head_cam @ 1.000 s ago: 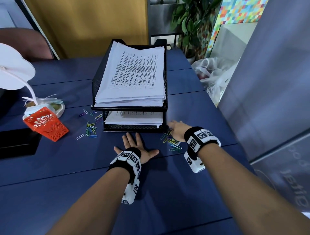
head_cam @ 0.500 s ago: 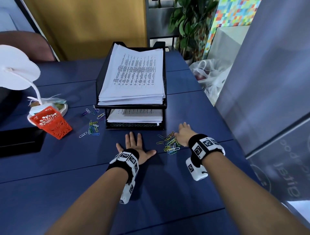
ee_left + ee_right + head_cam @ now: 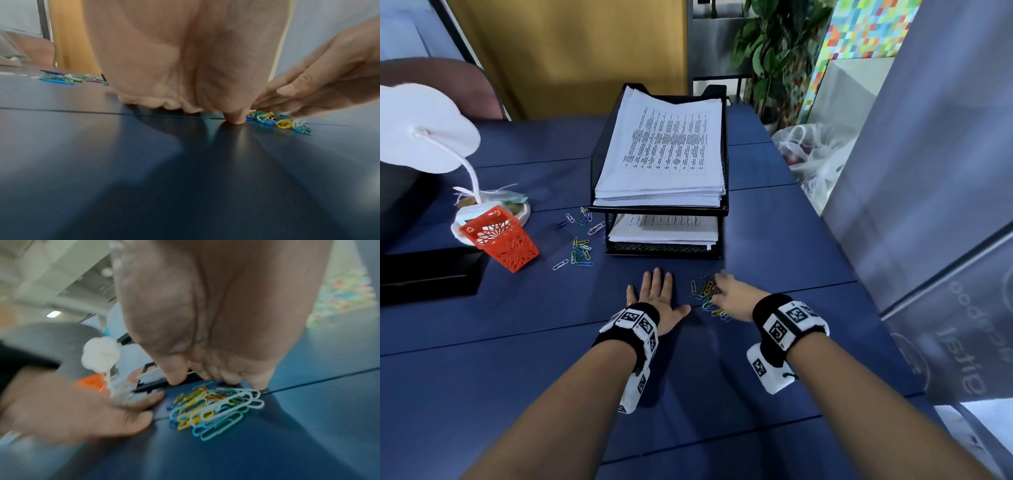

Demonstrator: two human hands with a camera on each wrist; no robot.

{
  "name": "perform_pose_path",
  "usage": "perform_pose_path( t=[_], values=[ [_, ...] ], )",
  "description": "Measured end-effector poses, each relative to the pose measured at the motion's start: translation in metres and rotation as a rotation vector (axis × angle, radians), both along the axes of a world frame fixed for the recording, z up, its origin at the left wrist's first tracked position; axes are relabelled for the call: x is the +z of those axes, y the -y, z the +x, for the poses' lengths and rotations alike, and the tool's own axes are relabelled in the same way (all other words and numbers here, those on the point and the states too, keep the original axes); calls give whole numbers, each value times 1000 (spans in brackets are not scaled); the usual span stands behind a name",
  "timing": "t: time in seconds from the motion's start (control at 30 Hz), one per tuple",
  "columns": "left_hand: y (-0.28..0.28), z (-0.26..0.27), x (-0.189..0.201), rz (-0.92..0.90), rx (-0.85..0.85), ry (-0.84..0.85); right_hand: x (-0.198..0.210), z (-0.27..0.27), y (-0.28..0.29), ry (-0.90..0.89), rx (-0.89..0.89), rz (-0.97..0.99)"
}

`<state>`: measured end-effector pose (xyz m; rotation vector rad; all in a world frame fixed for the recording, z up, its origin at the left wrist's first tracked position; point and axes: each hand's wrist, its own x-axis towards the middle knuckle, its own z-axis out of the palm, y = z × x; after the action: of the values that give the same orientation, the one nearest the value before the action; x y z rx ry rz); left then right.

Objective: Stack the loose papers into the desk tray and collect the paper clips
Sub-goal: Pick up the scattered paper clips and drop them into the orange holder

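A black mesh desk tray [image 3: 664, 253] with two tiers holds a stack of printed papers [image 3: 664, 154] on top and a thinner stack below. My left hand [image 3: 656, 293] lies flat and open on the blue desk in front of it, thumb out to the right. Just right of that thumb sits a heap of coloured paper clips [image 3: 707, 296] [image 3: 213, 407] [image 3: 275, 121]. My right hand [image 3: 732, 293] [image 3: 216, 321] has its fingertips down on the desk at the far side of the heap, touching the clips and gripping none. More loose clips [image 3: 580, 251] lie left of the tray.
An orange lattice basket [image 3: 503, 240] stands at the left beside a white lamp [image 3: 424, 137] and a black box [image 3: 431, 274]. A grey partition [image 3: 928, 171] bounds the desk's right edge, with a plastic bag [image 3: 815, 154] behind it.
My right hand has slid left toward the left hand, raking the clips with it into a tighter heap. The left hand has stayed flat in place.
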<state>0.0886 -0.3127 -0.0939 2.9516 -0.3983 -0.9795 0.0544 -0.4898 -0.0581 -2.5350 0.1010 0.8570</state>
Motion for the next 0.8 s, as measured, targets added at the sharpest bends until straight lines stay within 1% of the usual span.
perform_pose_path(
  t=[0.03,0.1,0.13,0.2,0.43,0.5,0.57,0.67,0.73,0.8],
  values=[
    [-3,-1,0,-7,-13,0,0,1,4,26,-60,-5],
    [-9,-5,1,-16,-30,-10,-6,-2,9,36,-181,-87],
    [-12,-8,1,-17,-34,-11,-10,-5,7,23,-216,-123],
    [-16,-13,-1,-16,-38,6,-17,-12,-6,14,-247,-131],
    [-29,-25,-2,-17,-68,21,-17,-27,-61,-10,-169,-44],
    [-35,-28,-1,-18,-89,22,-13,-25,-63,9,-186,-14],
    [-43,-31,0,-17,-97,18,-11,-18,-57,51,-243,-21],
    [-56,-37,4,23,-41,12,-7,-6,-46,57,-281,-81],
    [-64,-40,5,45,10,14,-6,0,-48,38,-250,-100],
    [-72,-43,5,21,28,5,-7,2,-57,26,-177,-117]
  ],
)
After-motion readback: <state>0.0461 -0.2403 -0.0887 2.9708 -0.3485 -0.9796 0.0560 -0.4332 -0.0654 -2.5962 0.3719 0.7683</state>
